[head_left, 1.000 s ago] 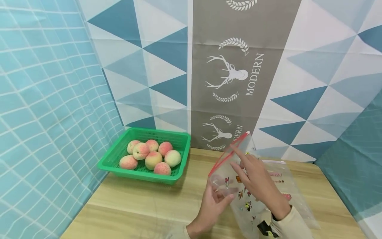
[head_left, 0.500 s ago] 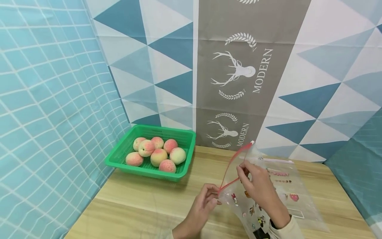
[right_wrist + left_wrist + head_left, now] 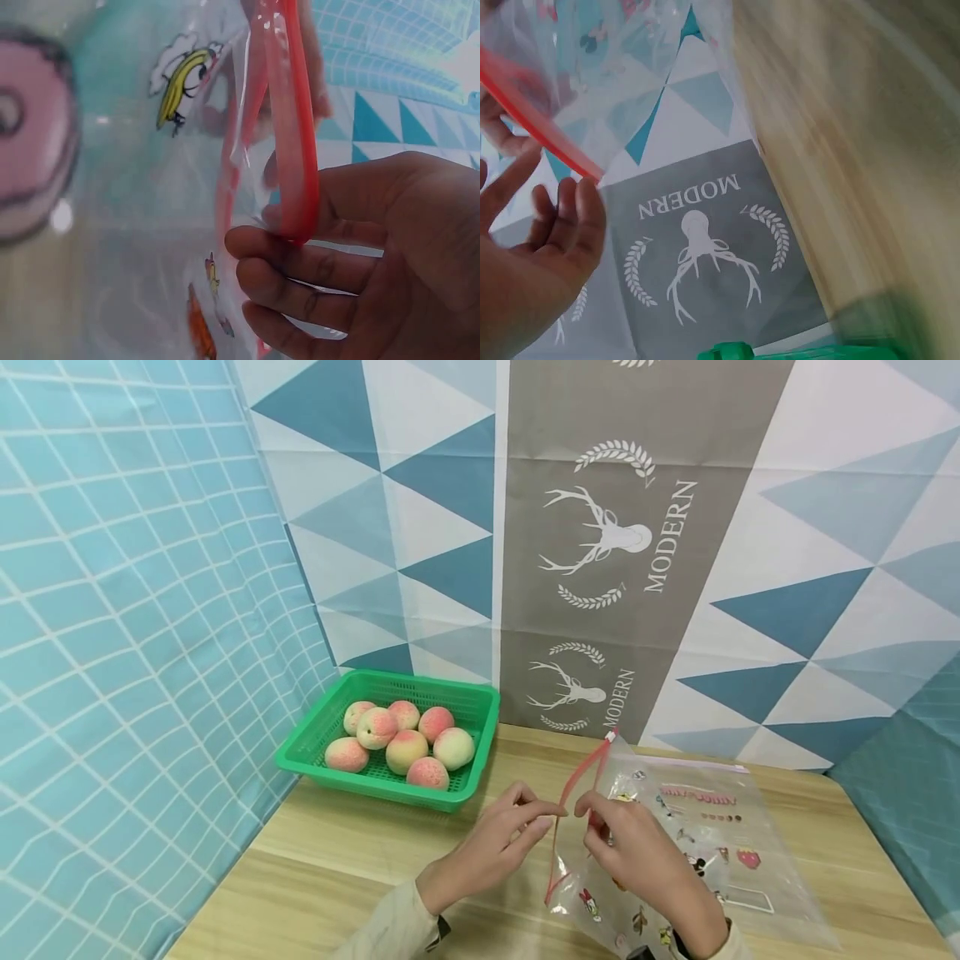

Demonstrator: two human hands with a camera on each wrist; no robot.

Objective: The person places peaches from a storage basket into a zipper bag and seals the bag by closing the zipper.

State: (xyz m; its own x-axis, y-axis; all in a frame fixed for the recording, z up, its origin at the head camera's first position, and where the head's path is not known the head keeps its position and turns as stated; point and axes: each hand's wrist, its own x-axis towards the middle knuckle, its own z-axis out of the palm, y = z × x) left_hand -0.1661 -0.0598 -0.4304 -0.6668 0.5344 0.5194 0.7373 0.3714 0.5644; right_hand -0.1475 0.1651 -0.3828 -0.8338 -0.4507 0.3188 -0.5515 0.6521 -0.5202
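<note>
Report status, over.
Right hand gripping red-edged transparent plastic bag; left hand at its rim. Bag mouth gaping. Green rectangular plastic basket aside, not in the way.

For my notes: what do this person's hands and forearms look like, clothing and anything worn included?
The left hand and right hand wear no gloves. The left sleeve and right sleeve are cream. A dark piece shows at the left one's end, another dark piece near the right one; too little of each shows to identify.
</note>
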